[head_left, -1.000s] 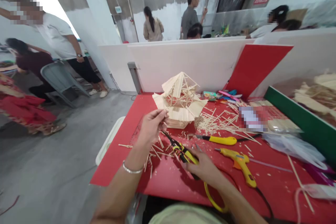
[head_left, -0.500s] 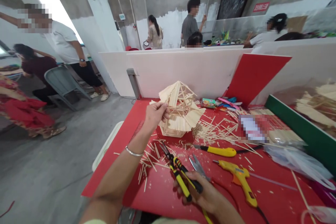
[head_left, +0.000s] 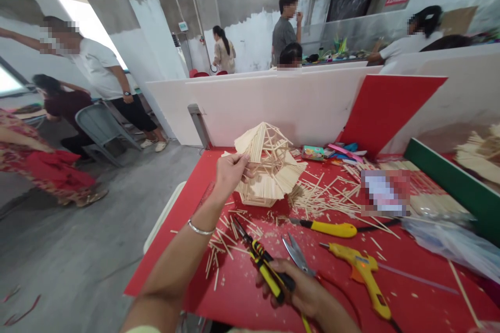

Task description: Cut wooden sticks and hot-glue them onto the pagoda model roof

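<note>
In the head view, my left hand (head_left: 233, 170) is closed in a pinch at the roof edge of a small pavilion model (head_left: 260, 187) made of thin wooden sticks. Whatever sits between those fingertips is too small to make out. Part of the roof is covered with sticks laid side by side, while its right side shows open framing. My right hand (head_left: 291, 283) grips yellow-and-black long-nose pliers (head_left: 260, 257), whose jaws point up and left, below the model. Beside this hand lie scissors (head_left: 297, 255) with silver blades.
Loose wooden sticks (head_left: 328, 192) litter the red tabletop (head_left: 219, 299). To the right lie a yellow-handled knife (head_left: 332, 228), a yellow glue gun (head_left: 361, 268) and a clear plastic bag (head_left: 441, 244). White boards (head_left: 269, 104) stand behind the table. Several people are farther back.
The view has shifted slightly. The pliers have moved a little left and down in the right hand. My left hand stays pinched at the roof edge.
</note>
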`<state>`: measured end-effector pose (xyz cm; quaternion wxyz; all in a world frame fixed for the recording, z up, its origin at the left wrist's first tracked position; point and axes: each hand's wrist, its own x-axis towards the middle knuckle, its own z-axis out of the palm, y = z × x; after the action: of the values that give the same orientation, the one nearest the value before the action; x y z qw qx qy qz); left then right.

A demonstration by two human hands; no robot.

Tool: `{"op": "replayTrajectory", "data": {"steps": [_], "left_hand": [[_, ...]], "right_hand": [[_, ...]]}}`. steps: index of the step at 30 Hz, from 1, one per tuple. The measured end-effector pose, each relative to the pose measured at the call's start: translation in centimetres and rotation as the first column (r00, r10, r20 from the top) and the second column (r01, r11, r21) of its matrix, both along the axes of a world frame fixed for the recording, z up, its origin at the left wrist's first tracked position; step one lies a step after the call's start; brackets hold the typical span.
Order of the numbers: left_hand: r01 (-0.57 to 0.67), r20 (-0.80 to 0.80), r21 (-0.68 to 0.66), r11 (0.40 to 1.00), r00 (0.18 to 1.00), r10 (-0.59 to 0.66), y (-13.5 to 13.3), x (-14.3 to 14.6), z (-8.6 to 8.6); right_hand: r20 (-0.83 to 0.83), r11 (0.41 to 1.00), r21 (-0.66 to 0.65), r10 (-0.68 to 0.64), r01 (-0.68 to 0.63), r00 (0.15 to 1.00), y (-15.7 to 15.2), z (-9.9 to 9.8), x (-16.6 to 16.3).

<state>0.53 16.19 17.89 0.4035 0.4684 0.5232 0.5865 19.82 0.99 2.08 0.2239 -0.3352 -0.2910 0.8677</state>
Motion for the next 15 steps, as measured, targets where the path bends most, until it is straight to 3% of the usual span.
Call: {"op": "replayTrajectory", "data": {"steps": [15], "left_hand": [[-0.096, -0.062, 0.085, 0.992, 0.993, 0.102, 0.3, 0.6, -0.9]], "right_hand": [[-0.03, 1.0, 0.013, 0.018, -0.017, 0.999, -0.2, -1.2, 0.2]]}}
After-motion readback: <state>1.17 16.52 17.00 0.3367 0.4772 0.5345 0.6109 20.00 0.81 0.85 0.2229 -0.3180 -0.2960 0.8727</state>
